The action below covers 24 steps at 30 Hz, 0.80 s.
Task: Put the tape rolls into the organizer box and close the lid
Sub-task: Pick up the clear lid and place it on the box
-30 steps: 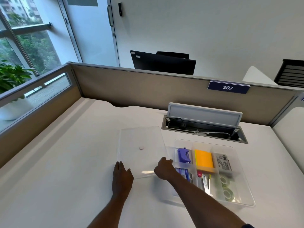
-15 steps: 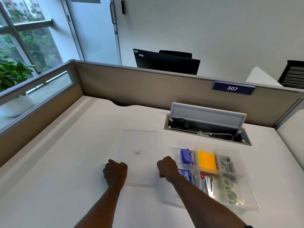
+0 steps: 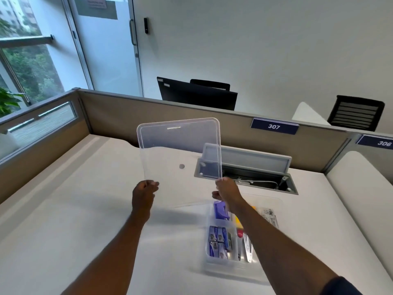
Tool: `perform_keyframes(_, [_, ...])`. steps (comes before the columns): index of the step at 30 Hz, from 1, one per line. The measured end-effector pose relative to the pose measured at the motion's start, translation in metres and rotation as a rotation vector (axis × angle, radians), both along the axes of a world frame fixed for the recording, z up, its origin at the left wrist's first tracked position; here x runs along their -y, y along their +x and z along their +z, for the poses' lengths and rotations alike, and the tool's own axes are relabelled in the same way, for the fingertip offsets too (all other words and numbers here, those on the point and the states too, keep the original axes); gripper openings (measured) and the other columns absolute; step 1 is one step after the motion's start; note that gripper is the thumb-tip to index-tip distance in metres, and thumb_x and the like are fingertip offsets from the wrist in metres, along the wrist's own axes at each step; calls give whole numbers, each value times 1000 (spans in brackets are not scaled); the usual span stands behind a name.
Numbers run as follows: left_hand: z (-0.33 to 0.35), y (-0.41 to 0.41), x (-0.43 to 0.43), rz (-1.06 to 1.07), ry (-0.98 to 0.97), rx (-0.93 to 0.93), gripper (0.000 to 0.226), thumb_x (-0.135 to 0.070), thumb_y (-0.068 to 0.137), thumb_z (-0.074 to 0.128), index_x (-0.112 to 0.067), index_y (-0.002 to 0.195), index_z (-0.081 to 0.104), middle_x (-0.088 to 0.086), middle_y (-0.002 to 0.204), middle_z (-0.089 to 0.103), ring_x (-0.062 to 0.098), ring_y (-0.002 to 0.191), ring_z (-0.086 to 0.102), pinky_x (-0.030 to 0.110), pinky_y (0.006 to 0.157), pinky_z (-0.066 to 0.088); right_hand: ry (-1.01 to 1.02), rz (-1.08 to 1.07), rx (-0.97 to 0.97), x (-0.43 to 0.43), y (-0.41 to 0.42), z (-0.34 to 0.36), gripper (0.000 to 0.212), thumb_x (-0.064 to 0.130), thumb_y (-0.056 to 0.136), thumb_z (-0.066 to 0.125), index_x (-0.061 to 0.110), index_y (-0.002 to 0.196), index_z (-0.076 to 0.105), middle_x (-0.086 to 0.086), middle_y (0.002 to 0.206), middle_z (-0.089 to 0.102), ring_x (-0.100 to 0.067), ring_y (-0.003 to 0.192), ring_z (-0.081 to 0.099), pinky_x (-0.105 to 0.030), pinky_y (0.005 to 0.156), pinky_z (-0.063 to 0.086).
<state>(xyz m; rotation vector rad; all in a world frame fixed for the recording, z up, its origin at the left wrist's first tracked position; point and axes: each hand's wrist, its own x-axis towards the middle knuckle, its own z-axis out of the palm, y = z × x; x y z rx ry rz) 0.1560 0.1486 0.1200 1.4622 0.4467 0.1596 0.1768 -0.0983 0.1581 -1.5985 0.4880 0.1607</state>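
Observation:
A clear plastic lid (image 3: 178,145) is held up off the desk, tilted nearly upright, to the left of the organizer box. My left hand (image 3: 143,193) pinches its lower left corner and my right hand (image 3: 227,191) grips its lower right edge. The clear organizer box (image 3: 276,201) sits open on the desk under my right forearm, with a purple item, blue packets, a yellow pad and metal tools in its compartments. The tape rolls are hidden behind my right arm.
An open cable hatch (image 3: 246,173) with a raised grey flap lies in the desk just behind the box. A beige partition (image 3: 127,116) with labels 307 and 306 bounds the white desk (image 3: 74,209) at the back and left.
Both hands closed on the lid lying flat on the desk and lifted it up into a tilted, nearly upright position. The camera tilted upward.

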Motion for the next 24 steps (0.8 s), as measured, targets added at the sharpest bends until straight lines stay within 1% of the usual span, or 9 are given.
perform_keyframes(2, [15,9,9,-56,61,82,3,-23,78,62,-21,80,63,6,93,73,23,91,66,38,81,49,85,-49,21,20,-2,7,8,11,93,48,8,91,55,-8,78,49,-21,63,51,-31,65,49])
perform_keyframes(5, [34,20,24,-36,275,180,4,-20,83,60,-19,84,64,0,92,73,19,92,66,37,86,49,166,-117,19,50,-1,12,33,27,96,50,4,120,52,-8,99,51,-23,84,52,-37,87,49])
perform_keyframes(7, [48,22,42,-14,389,253,7,-19,88,58,-16,88,65,0,93,73,16,89,65,31,82,48,285,-152,28,66,-2,13,51,39,95,47,0,129,46,-11,106,51,-24,86,54,-40,94,47])
perform_keyframes(9, [59,20,61,3,511,340,10,-20,90,57,-14,92,66,2,92,72,17,84,64,26,75,44,464,-170,40,80,-4,16,69,52,93,43,-5,132,41,-18,108,53,-29,91,58,-43,96,46])
perform_keyframes(11, [63,17,79,16,641,437,11,-19,91,58,-12,94,66,4,91,73,23,80,64,25,70,43,643,-173,63,93,-8,19,84,63,89,37,-7,135,36,-27,123,50,-37,108,55,-44,97,46])
perform_keyframes(16, [57,3,112,-173,997,658,17,-21,90,53,-13,93,68,13,79,73,33,71,66,36,64,54,876,-160,119,137,-16,24,104,78,78,36,-4,141,27,-31,133,45,-43,112,54,-49,86,53])
perform_keyframes(19, [46,-11,131,-343,1176,720,14,-14,87,61,-12,95,71,14,79,73,31,70,68,34,66,54,837,-140,46,161,-20,27,91,63,79,56,9,144,23,-35,138,38,-51,114,52,-55,81,54])
perform_keyframes(22, [31,-23,140,-427,1156,642,17,-17,87,65,-12,102,71,9,96,75,26,85,71,32,76,54,688,-118,-54,174,-31,30,48,16,91,55,-1,132,38,-32,107,60,-45,87,67,-46,65,61])
perform_keyframes(24, [20,-25,140,-537,1057,473,28,-31,88,63,-16,110,68,3,112,71,20,101,66,29,86,49,606,-81,-103,182,-39,28,27,2,92,47,-6,117,46,-29,85,70,-38,70,72,-39,54,61])
